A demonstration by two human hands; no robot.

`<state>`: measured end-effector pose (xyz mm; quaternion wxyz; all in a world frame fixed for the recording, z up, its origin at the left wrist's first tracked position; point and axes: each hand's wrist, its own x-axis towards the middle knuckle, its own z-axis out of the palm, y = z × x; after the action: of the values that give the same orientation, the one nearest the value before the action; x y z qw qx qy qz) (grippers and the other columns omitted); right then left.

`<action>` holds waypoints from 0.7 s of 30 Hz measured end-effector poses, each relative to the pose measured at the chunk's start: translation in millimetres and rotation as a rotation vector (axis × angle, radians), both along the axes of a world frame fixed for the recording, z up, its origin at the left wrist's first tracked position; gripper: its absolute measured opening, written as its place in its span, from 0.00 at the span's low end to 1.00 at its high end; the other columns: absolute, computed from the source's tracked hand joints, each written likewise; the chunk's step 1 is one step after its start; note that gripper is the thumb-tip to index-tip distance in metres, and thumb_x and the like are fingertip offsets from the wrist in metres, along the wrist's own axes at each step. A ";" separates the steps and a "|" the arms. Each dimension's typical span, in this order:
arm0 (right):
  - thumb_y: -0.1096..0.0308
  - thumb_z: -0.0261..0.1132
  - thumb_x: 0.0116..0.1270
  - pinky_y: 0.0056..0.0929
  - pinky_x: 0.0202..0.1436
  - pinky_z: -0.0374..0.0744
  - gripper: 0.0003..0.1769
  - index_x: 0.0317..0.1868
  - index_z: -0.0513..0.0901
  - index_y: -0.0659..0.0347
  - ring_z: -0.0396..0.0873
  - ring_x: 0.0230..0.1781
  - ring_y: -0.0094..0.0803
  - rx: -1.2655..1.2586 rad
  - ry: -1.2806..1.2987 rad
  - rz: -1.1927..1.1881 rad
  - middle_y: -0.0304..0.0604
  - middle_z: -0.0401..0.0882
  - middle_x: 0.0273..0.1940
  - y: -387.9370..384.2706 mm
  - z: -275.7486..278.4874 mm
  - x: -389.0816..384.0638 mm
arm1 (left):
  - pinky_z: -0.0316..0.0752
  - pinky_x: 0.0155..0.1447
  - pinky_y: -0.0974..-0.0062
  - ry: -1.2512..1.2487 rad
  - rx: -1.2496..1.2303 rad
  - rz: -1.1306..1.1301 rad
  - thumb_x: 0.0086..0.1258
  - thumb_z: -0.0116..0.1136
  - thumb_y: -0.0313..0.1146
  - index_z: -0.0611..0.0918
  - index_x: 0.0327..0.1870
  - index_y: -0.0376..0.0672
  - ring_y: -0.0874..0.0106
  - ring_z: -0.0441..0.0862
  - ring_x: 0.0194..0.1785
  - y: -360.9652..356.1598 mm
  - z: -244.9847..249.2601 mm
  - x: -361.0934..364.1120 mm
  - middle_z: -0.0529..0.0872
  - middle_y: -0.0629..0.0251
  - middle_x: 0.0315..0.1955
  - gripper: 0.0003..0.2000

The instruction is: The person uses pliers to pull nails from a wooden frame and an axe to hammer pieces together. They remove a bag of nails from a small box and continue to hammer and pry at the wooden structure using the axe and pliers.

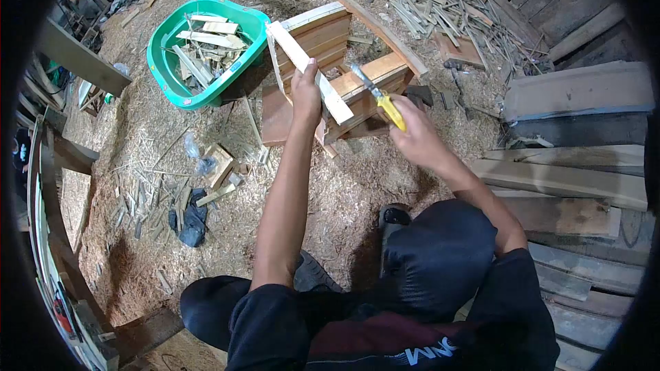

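Head view is showing a person sitting on the sawdust-covered floor (344,185), bending over a brown curved wooden frame (375,69) that is resting just in front of the knees. The main risk, as I judge it, is coming from how close the two hands are working. The yellow-handled tool with a thin metal shaft (385,104) is pointing up and left toward the frame, near the left hand (306,93), so a tip slipping off the wood could be running into that hand or its wrist. The long pale flat wooden slat (294,51) is lying diagonally across the frame and is being steadied at one spot only, so a sideways push could be making it pivot or slide off. The frame is also sitting on loose shavings and could be shifting under pressure. The left hand's fingers are wrapping closed around the slat near its middle, pressing it against the frame. The right hand (414,136) is curling its fingers tightly around the yellow handle, with the shaft sticking out beyond them; whether the tip is touching the wood I cannot tell. A green plastic tub of wood offcuts (157,62) is sitting well apart to the left.
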<state>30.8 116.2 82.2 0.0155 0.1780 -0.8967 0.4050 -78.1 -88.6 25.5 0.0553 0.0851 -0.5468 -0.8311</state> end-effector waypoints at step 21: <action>0.76 0.51 0.67 0.71 0.68 0.61 0.10 0.46 0.71 0.71 0.63 0.70 0.66 0.816 0.449 -0.202 0.73 0.65 0.64 -33.2 -6.7 20.4 | 0.71 0.46 0.70 -0.026 -0.116 0.008 0.79 0.50 0.43 0.78 0.46 0.34 0.73 0.75 0.38 -2.5 -1.9 -1.4 0.79 0.63 0.34 0.17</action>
<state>51.2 83.1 75.5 0.1773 0.1644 -0.9698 -0.0321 -79.6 -91.0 23.6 0.0563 0.0948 -0.5945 -0.7965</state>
